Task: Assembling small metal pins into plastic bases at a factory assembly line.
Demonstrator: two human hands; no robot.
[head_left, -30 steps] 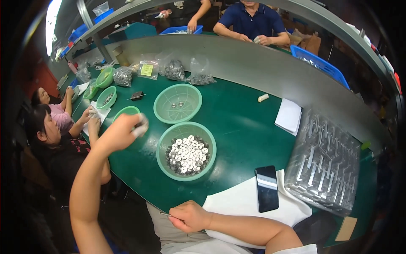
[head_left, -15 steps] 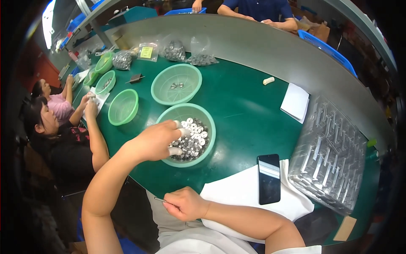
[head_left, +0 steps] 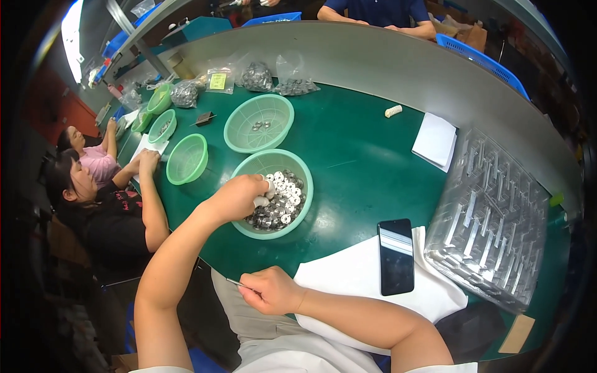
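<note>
My left hand [head_left: 244, 194] reaches over the near rim of a light green basin [head_left: 303, 222]. White covers wrap some of its fingertips, which are drawn together among small round metal parts [head_left: 287, 194]; whether a part sits between them is hidden. Closed near the table's front edge, my right hand [head_left: 273, 291] grips a thin metal rod [head_left: 235, 282] that sticks out to the left. Behind the near basin stands a second light green basin [head_left: 239, 133] with a few metal parts at its bottom.
A phone [head_left: 396, 258] lies on a white cloth [head_left: 336, 280] to the right, beside stacked clear plastic trays [head_left: 491, 224]. White paper [head_left: 434, 140] lies farther back. Smaller green bowls [head_left: 187, 160] and bags of metal parts [head_left: 256, 77] line the left and back. Co-workers sit at left and across.
My left hand's fingers have drawn together from a spread pose over the metal parts. My right hand still holds the rod. The view has shifted slightly.
</note>
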